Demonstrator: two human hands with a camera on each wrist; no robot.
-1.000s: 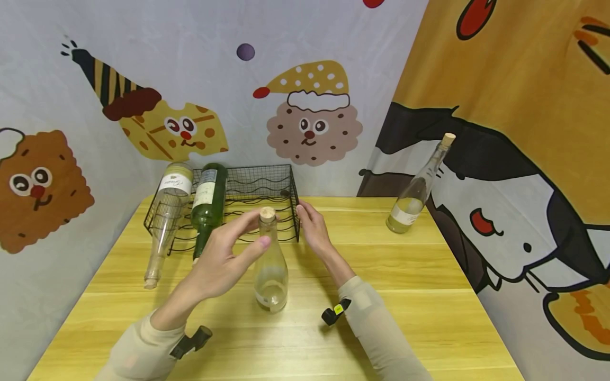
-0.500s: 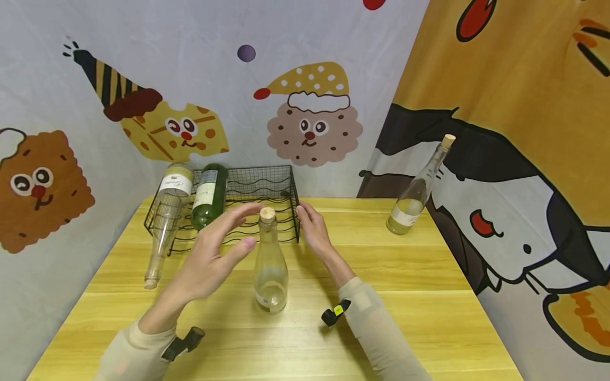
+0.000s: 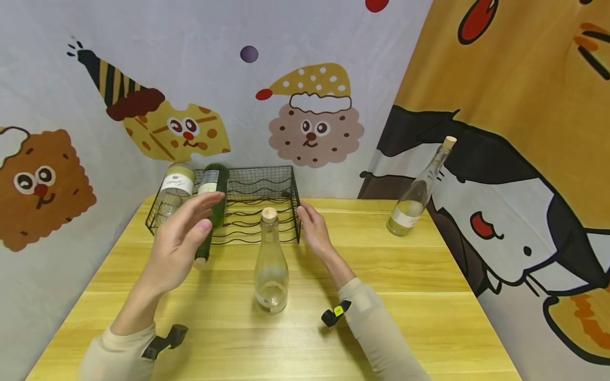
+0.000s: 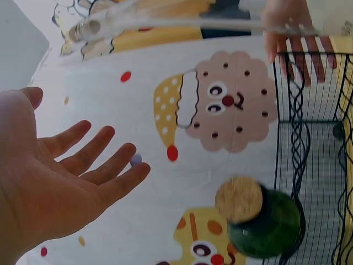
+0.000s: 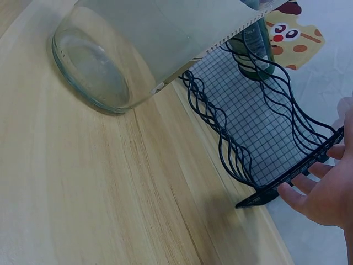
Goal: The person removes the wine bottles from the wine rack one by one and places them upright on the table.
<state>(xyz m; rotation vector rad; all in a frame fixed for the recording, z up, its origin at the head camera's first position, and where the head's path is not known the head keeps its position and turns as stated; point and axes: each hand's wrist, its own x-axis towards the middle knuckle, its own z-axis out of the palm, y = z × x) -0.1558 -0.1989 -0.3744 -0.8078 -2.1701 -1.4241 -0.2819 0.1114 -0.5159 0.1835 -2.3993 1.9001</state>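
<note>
My left hand (image 3: pixel 173 248) hangs in the air with fingers extended, holding nothing. It overlaps a clear corked bottle (image 3: pixel 178 183) lying in the black wire wine rack (image 3: pixel 259 174), whose neck is hidden behind it. Beside that lies a green bottle (image 3: pixel 219 211), its cork (image 4: pixel 239 200) facing forward. Fingers of my right hand (image 3: pixel 314 230) rest against the rack's right end, loosely extended, as the right wrist view also shows. Between my hands a clear corked bottle (image 3: pixel 270 270) stands upright on the table, touched by neither hand.
Another corked clear bottle (image 3: pixel 406 214), with some pale liquid, stands at the table's back right. Behind the wooden table (image 3: pixel 405 317) hang cloth walls (image 3: pixel 248 121) printed with cartoon figures. The rack stands close to the back wall.
My left hand has drawn away leftward from the standing bottle's neck and now passes in front of the rack's bottles. My right hand and the bottles have stayed put.
</note>
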